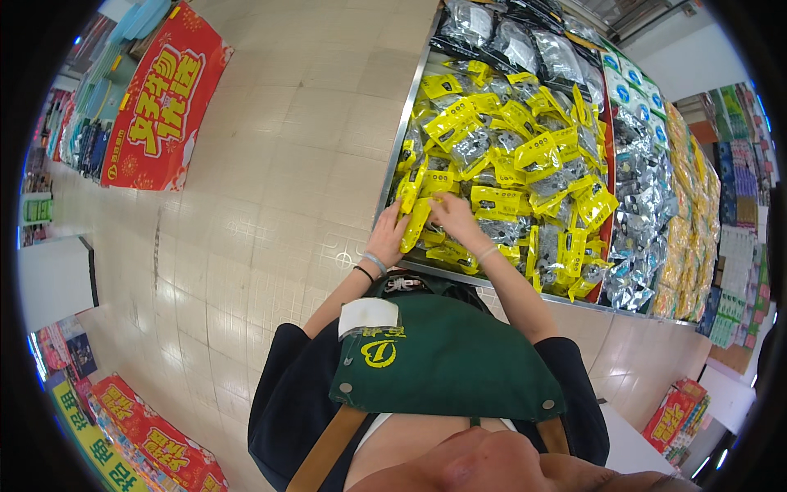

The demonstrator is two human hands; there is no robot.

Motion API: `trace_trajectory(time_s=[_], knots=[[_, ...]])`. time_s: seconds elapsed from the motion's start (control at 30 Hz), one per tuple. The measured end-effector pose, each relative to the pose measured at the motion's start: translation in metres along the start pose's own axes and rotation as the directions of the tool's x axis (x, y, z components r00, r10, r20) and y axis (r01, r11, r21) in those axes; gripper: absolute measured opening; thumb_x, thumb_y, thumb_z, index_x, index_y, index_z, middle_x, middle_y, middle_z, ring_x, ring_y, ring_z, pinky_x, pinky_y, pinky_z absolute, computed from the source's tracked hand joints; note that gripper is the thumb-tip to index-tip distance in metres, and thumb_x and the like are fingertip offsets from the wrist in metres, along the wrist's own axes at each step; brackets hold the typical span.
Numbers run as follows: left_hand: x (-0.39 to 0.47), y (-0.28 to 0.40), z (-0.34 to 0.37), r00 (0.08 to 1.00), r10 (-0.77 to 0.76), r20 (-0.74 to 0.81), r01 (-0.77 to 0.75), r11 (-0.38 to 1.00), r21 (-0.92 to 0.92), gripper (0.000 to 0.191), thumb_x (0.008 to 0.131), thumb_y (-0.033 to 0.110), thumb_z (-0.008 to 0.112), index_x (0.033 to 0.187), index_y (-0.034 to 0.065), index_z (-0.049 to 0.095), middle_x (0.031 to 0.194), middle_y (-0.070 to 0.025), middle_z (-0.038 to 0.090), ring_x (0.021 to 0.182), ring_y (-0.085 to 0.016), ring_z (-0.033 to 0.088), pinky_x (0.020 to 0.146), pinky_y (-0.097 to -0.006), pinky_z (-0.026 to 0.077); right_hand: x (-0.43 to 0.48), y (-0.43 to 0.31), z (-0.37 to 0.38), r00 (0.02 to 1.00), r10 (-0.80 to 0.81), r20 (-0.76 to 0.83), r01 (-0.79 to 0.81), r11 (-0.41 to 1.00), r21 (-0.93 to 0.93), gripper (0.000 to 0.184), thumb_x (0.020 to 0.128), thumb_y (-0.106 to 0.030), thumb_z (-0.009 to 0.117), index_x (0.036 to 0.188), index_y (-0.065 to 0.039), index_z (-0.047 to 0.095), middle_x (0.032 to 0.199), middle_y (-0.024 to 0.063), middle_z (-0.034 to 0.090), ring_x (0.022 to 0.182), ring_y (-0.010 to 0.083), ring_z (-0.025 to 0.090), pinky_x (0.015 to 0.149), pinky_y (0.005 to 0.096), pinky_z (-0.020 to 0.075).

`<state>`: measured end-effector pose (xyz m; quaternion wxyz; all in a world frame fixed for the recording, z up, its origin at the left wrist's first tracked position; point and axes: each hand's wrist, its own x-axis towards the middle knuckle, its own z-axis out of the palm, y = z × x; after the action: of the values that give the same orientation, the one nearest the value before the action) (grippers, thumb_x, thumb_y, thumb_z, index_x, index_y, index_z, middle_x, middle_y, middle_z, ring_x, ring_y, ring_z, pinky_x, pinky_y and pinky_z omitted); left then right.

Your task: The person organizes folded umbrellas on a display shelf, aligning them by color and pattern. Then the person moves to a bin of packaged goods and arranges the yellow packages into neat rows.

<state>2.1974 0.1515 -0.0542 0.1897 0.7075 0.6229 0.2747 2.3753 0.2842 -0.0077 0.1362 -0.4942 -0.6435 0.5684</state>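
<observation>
Many yellow-and-clear plastic packets (535, 154) with grey contents lie heaped in a metal-edged display bin. At the bin's near left corner, my left hand (388, 237) touches the edge of a yellow packet (416, 224) that stands tilted among the others. My right hand (456, 220) lies just right of that packet, fingers bent at its upper part and over the neighbouring packets. Whether either hand grips it cannot be made out, as the fingertips are partly hidden.
The bin's metal rim (403, 117) runs along its left and near sides. Beyond a red divider (609, 184) lie silver packets (636, 203) and orange-yellow packets (682, 227). Black-and-clear bags (516, 46) fill the far end. A red-draped display table (163, 98) stands across the tiled floor.
</observation>
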Motion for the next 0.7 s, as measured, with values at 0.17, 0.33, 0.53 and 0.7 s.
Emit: trace_trajectory(time_s=[0.17,0.33,0.53,0.7], knots=[[0.0,0.02,-0.011,0.987,-0.153,0.042,0.142,0.972,0.186,0.07,0.073,0.016,0.077,0.135,0.0035,0.049,0.159,-0.024,0.023,0.15,-0.035,0.02,0.119,-0.0617,0.011,-0.051,-0.005,-0.059,0.967,-0.247,-0.058,0.199,0.88,-0.43,0.049,0.084,-0.026,0.076,0.119,0.005,0.061,0.093,0.0205,0.069,0.085,0.0306,0.069,0.074,0.041,0.0544],[0.005,0.021,-0.011,0.985,-0.163,0.046,0.152,0.969,0.193,0.07,0.075,0.018,0.075,0.138,0.0056,0.048,0.159,-0.0235,0.023,0.149,-0.036,0.024,0.118,-0.0624,0.011,-0.061,-0.004,-0.043,0.96,-0.097,0.261,0.278,0.339,-0.899,0.113,0.057,-0.049,0.092,0.146,-0.003,0.04,0.121,0.0149,0.058,0.115,0.0302,0.055,0.099,0.0463,0.042],[0.008,0.018,-0.008,0.985,-0.169,0.023,0.16,0.961,0.225,0.07,0.075,0.017,0.075,0.139,0.009,0.05,0.16,-0.0235,0.022,0.147,-0.036,0.028,0.118,-0.0621,0.011,-0.042,-0.008,-0.043,0.975,-0.032,0.221,0.222,0.225,-0.949,0.139,0.045,-0.068,0.088,0.151,-0.001,0.03,0.111,0.0135,0.062,0.108,0.0272,0.057,0.101,0.0463,0.0368],[0.009,0.014,-0.011,0.986,-0.154,0.06,0.133,0.953,0.272,0.071,0.072,0.016,0.077,0.138,0.0101,0.052,0.16,-0.0236,0.022,0.146,-0.036,0.03,0.118,-0.061,0.011,-0.047,-0.008,-0.051,0.959,-0.017,0.282,0.267,0.388,-0.882,0.119,0.05,-0.06,0.09,0.14,0.0,0.04,0.106,0.0157,0.064,0.097,0.0321,0.063,0.101,0.0518,0.0371]])
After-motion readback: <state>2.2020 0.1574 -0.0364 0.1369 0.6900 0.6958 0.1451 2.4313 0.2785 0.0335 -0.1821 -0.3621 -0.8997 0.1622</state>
